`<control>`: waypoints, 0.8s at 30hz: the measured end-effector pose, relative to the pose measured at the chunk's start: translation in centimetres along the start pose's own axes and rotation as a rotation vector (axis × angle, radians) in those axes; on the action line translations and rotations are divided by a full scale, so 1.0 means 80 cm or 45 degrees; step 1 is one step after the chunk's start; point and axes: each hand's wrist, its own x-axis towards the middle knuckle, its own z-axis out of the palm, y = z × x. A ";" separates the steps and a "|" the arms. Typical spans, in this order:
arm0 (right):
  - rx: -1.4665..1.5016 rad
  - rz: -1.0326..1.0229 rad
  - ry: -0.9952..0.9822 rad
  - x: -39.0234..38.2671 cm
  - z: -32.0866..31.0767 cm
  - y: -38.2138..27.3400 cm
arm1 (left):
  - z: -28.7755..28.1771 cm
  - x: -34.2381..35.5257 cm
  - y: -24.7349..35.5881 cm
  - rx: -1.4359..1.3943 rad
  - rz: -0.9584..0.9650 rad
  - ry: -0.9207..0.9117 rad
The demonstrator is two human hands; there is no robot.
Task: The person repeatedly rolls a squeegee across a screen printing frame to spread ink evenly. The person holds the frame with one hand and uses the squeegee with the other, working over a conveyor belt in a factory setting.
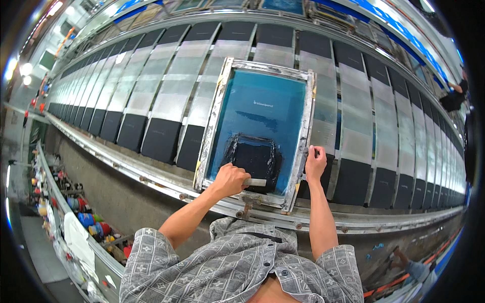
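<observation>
A screen printing frame [306, 108] with blue mesh [262, 88] lies across the long printing table, black ink [252, 156] pooled in its lower half. My left hand [230, 179] is closed on a flat grey squeegee [257, 182] at the lower part of the mesh. My right hand [316, 162] is curled at the frame's right side; whether it grips the frame or something small there is hidden by the fingers.
Rows of platens with black fabric pieces [161, 136] stretch left and right. A metal rail [166, 187] runs along the near edge. Pots and cans [93, 222] stand at lower left. Other people [454, 93] are at far right and lower right [419, 267].
</observation>
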 end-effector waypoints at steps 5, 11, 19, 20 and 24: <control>-0.164 0.034 0.003 0.005 0.010 0.007 | -0.040 0.076 -0.042 -0.072 0.043 0.020; -0.216 0.036 -0.036 0.002 0.014 0.002 | -0.058 0.162 -0.088 0.038 0.078 0.040; -0.343 0.119 -0.156 0.010 0.006 -0.009 | -0.020 0.052 -0.037 0.046 0.174 -0.236; -0.360 0.094 -0.131 0.015 0.007 -0.007 | -0.033 0.071 -0.040 0.083 0.137 -0.200; -0.285 0.053 0.006 0.000 0.016 -0.010 | -0.064 0.159 -0.072 0.137 0.064 0.025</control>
